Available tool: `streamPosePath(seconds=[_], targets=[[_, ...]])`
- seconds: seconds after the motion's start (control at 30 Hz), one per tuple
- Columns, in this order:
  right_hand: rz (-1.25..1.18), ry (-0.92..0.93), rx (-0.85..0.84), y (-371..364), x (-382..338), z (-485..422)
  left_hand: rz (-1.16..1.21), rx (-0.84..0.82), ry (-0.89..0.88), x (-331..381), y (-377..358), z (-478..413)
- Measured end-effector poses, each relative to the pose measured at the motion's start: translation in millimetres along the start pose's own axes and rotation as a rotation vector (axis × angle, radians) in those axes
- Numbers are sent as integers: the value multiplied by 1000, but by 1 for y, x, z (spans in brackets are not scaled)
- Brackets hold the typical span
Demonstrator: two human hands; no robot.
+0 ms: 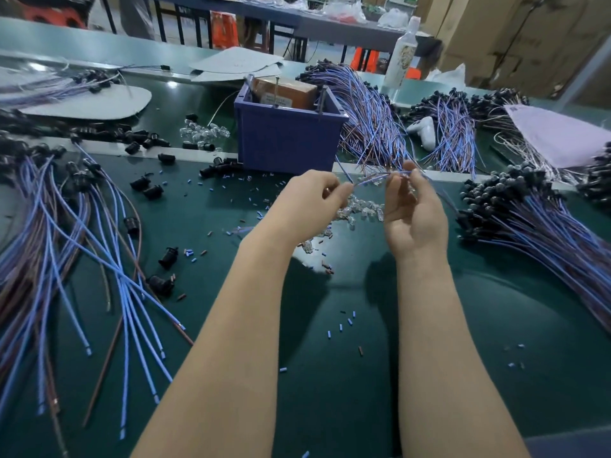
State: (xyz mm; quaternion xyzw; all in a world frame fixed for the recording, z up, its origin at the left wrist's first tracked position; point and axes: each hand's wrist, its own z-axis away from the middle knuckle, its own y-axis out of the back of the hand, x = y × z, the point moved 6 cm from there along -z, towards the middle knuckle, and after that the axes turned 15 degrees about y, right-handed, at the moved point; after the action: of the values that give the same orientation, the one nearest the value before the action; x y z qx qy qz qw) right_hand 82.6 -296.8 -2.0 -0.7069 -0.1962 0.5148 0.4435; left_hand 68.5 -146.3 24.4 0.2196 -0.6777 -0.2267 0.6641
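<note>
While we hold the blue wire [375,177] above the table [330,325], our left hand [310,200] pinches its tip and our right hand [415,213] pinches it further along, so it spans the gap between them. We'd say we're readying that tip; next comes a piece from the clear caps [362,211] lying just below, calling for fine, steady aim.

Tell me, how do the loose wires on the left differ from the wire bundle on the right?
The loose wires lie spread out and crossing; the wire bundle is packed densely, strands nearly parallel. The loose wires have few, scattered black caps at their far ends; the wire bundle's caps crowd into one clump. Both are blue and brown wires on the green table.
</note>
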Motion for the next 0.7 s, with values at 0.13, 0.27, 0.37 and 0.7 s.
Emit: streamPosePath(seconds=[0.13,0.27,0.37,0.7], targets=[[219,2,-136,-4,9,4,34,42,-52,2,-4,1],[558,122,-244,-9,14,9,24,97,-28,-6,-7,1],[377,239,7,4,-5,2,34,189,58,-25,5,-3],[640,106,-328,-12,33,14,289,65,85,-31,2,-4]])
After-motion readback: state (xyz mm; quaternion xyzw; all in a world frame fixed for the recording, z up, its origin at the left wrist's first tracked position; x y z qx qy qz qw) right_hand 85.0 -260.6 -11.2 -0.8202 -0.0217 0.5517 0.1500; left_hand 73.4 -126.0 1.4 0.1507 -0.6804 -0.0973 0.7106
